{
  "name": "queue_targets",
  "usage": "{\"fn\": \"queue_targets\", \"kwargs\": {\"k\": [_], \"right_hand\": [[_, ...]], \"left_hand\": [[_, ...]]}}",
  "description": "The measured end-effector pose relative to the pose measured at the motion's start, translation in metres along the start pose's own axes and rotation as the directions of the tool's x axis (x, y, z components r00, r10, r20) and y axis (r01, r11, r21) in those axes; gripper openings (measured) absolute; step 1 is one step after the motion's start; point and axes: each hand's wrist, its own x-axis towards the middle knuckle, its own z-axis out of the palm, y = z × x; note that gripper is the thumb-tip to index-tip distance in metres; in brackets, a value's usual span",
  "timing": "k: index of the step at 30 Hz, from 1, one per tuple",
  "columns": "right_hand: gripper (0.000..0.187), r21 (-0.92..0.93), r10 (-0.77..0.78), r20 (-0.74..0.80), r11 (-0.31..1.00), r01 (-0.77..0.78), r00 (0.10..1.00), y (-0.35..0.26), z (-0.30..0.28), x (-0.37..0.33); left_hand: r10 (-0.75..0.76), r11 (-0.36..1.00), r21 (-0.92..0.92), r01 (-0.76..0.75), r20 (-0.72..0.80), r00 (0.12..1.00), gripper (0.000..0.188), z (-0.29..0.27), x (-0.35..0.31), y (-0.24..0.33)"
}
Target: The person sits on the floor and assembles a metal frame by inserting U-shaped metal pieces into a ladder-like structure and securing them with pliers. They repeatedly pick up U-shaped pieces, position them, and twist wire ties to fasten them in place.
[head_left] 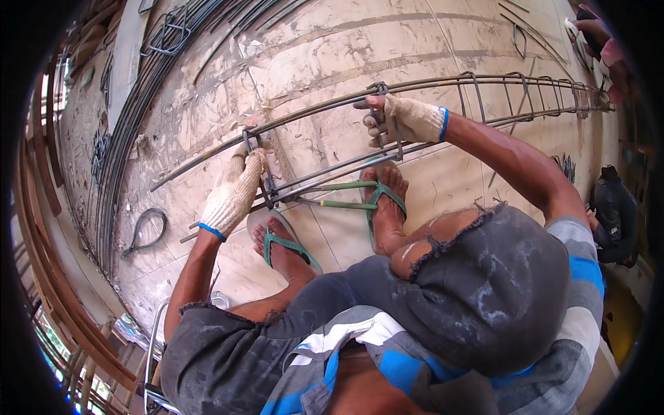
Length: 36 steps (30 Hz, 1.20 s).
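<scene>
A long rebar cage [429, 81] of steel bars and square stirrups runs from in front of my feet to the far right. My left hand [235, 183], in a white knitted glove with bare fingertips, is closed on the left stirrup [268, 176]. Its fingers wrap the stirrup's near-left side. In a similar glove, my right hand [408, 119] grips another stirrup [396, 142] further right, thumb on its upper corner by the top bars. A pair of green-handled pincers [339, 204] lies between my sandalled feet, its jaws partly hidden near the bars.
A bundle of long rebar [128, 131] lies along the left. A wire loop [146, 232] rests on the dirty tiled floor [311, 62]. Bent stirrups [170, 38] sit at the upper left. Another person [612, 55] is partly visible at the far right, by the cage's end.
</scene>
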Motion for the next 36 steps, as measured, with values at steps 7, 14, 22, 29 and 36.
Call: {"fn": "queue_targets", "kwargs": {"k": [7,14,22,29,36], "right_hand": [[0.048,-0.108,-0.038,-0.22,0.994,0.014,0.975,-0.006,0.022,-0.009],[0.049,-0.152,-0.03,-0.205,0.988,-0.001,0.978,-0.013,0.017,-0.008],[0.08,-0.205,-0.056,-0.137,0.978,0.027,0.989,-0.019,0.021,-0.021],[0.095,-0.12,-0.05,0.013,0.991,0.051,0.999,-0.01,-0.007,-0.017],[0.082,-0.17,-0.087,-0.073,0.983,0.073,0.994,-0.009,0.006,-0.015]], "left_hand": [[0.349,0.836,0.473,-0.279,-0.065,0.935,0.026,0.01,-0.004,-0.001],[0.268,0.936,0.282,-0.21,-0.189,0.945,0.03,0.015,-0.001,0.005],[0.022,1.0,0.02,-0.019,-0.152,0.988,0.068,0.002,-0.006,0.008],[-0.083,0.987,-0.148,0.068,-0.099,0.992,0.067,-0.003,-0.019,0.014],[-0.014,0.97,-0.242,-0.012,-0.107,0.994,0.057,-0.005,-0.035,-0.012]]}}
